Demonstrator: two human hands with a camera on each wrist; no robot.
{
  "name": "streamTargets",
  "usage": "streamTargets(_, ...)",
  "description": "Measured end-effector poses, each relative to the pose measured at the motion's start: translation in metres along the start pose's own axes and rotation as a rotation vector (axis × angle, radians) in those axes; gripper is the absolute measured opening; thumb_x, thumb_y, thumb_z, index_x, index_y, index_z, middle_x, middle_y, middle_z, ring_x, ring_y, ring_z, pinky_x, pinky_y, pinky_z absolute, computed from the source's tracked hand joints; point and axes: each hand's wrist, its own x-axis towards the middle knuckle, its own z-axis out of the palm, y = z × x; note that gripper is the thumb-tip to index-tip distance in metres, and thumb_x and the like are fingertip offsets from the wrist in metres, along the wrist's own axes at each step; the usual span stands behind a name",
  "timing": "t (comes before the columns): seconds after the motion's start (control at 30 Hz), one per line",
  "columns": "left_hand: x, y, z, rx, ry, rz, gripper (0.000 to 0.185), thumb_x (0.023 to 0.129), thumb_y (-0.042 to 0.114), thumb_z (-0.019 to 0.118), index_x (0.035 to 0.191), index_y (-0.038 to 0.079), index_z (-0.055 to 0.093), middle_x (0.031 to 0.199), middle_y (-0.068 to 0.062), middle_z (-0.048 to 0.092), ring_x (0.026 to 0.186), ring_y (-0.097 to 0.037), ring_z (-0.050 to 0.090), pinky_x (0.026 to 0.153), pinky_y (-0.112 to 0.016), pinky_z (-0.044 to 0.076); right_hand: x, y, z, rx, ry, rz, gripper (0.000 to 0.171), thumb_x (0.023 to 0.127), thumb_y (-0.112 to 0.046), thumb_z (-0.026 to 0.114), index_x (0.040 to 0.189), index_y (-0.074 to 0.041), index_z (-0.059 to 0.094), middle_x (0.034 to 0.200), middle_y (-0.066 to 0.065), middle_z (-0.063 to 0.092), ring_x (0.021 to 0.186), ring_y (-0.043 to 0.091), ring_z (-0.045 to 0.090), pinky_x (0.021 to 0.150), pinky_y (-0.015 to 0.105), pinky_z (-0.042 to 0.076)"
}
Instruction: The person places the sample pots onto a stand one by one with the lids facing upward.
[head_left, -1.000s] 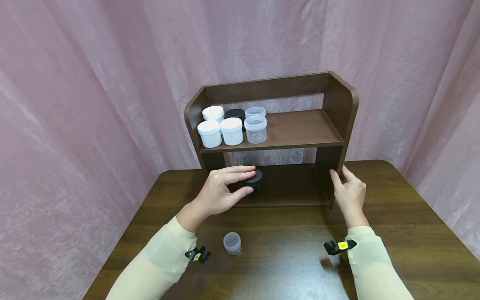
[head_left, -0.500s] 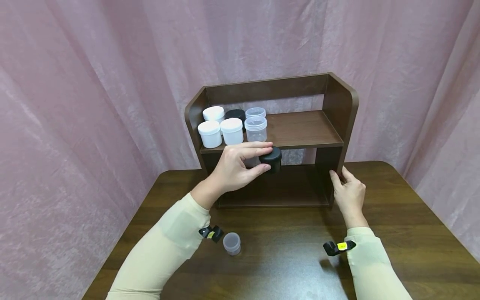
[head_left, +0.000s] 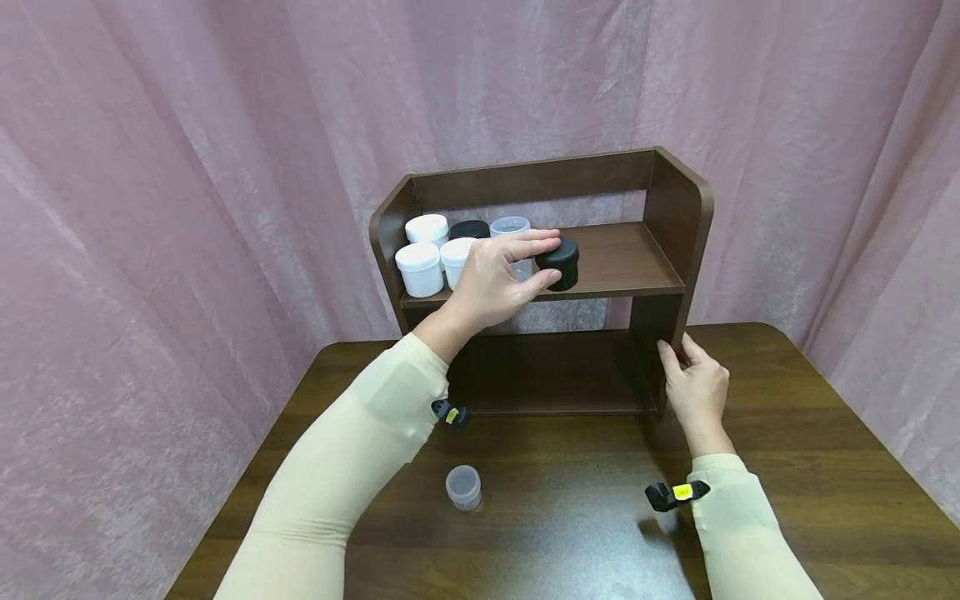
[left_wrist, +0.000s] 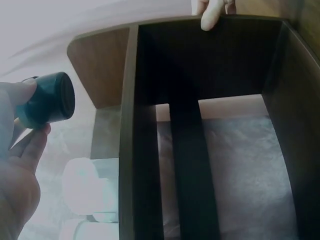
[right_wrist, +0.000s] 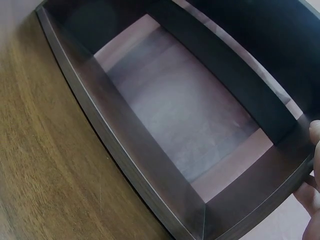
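My left hand [head_left: 498, 279] pinches a black lidded jar [head_left: 564, 265] between thumb and fingers, in front of the upper shelf and right of the clear jars. In the left wrist view the same black jar [left_wrist: 50, 100] is held off the shelf unit, its base facing the unit. My right hand [head_left: 696, 385] grips the edge of the right side panel of the brown shelf unit [head_left: 673, 300], thumb on the inner side. The thumb [left_wrist: 212, 16] shows at the panel's edge in the left wrist view. My left hand partly hides the front clear jar and a white jar.
The upper shelf [head_left: 618, 254] bears white jars [head_left: 420, 268], a black jar [head_left: 469, 229] and clear jars [head_left: 510, 225] on its left half. A small clear jar [head_left: 464, 487] stands on the wooden table [head_left: 555, 517]. A pink curtain [head_left: 300, 167] hangs behind.
My left hand has lifted the black jar off the lower shelf and carried it up and to the right, to the height of the upper shelf. My right hand stays on the side panel.
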Motion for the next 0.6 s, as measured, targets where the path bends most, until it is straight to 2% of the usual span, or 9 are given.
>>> streamTargets(0.27, 0.015, -0.009, 0.024, 0.053, 0.013, -0.092, 0.037, 0.082, 0.013, 0.077, 0.115, 0.000, 0.069, 0.121, -0.006, 0.066, 0.114, -0.014, 0.060, 0.088, -0.020, 0.046, 0.000, -0.001, 0.001, -0.002, -0.004, -0.006, 0.027, 0.089, -0.029, 0.069, 0.111, -0.014, 0.073, 0.091, 0.016, 0.071, 0.091, 0.040, 0.067, 0.070, 0.050, 0.045)
streamTargets(0.47, 0.020, -0.010, 0.047, 0.018, -0.024, -0.191, 0.037, 0.085, 0.012, 0.074, 0.120, 0.002, 0.067, 0.126, -0.004, 0.063, 0.119, -0.010, 0.056, 0.090, -0.012, 0.041, 0.000, -0.001, 0.001, -0.006, 0.000, -0.006, 0.027, 0.089, -0.030, 0.069, 0.111, -0.014, 0.073, 0.091, 0.016, 0.071, 0.090, 0.040, 0.067, 0.070, 0.051, 0.045)
streamTargets(0.6, 0.023, -0.010, 0.058, 0.083, -0.048, -0.231, 0.037, 0.086, 0.015, 0.072, 0.121, 0.005, 0.066, 0.127, -0.002, 0.063, 0.121, -0.011, 0.055, 0.096, -0.016, 0.039, -0.002, -0.001, 0.001, -0.004, -0.002, 0.002, 0.029, 0.089, -0.030, 0.070, 0.112, -0.013, 0.073, 0.091, 0.016, 0.072, 0.089, 0.038, 0.068, 0.073, 0.051, 0.047)
